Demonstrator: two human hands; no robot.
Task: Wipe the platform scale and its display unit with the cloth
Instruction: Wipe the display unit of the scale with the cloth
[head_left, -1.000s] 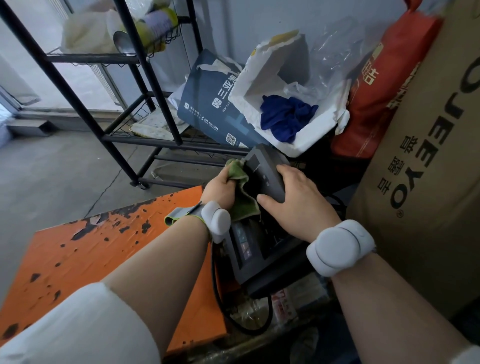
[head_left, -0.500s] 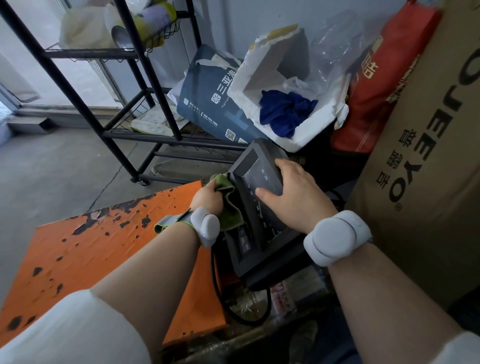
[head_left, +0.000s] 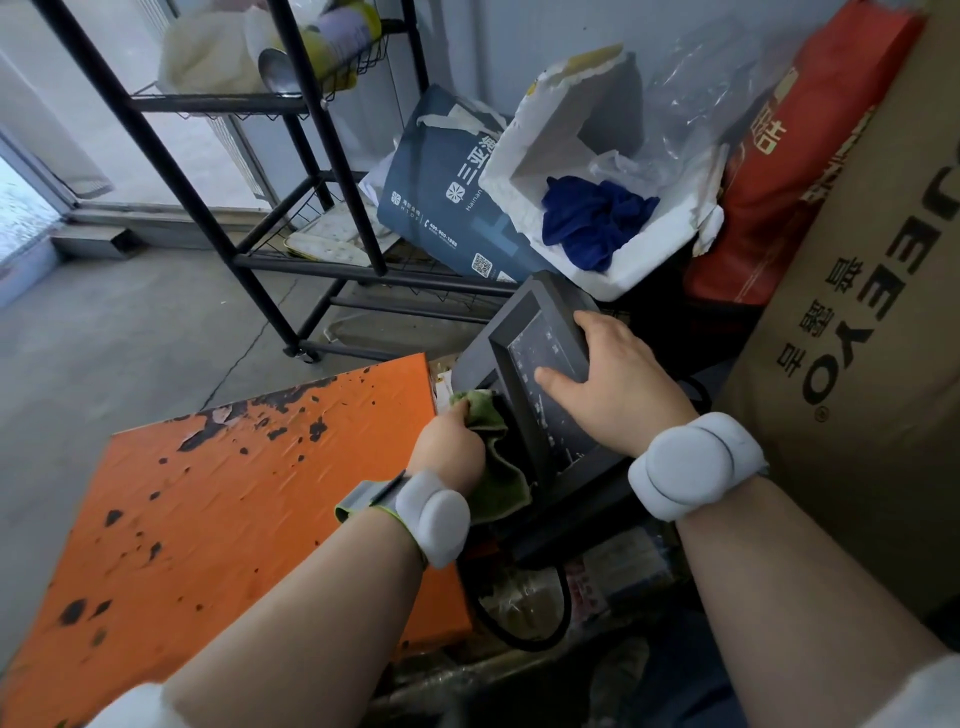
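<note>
left grip (head_left: 449, 441) pinches cloth (head_left: 498, 470) against display (head_left: 540, 358), left side; right grip (head_left: 618, 384) clasps its top edge. scale (head_left: 234, 493) lies just beside. risk — hard wiping could twist the display loose — straining its cable (head_left: 566, 603).

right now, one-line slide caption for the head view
The left hand holds a green cloth against the side of the display unit while the right hand grips it, beside the orange platform.
</note>
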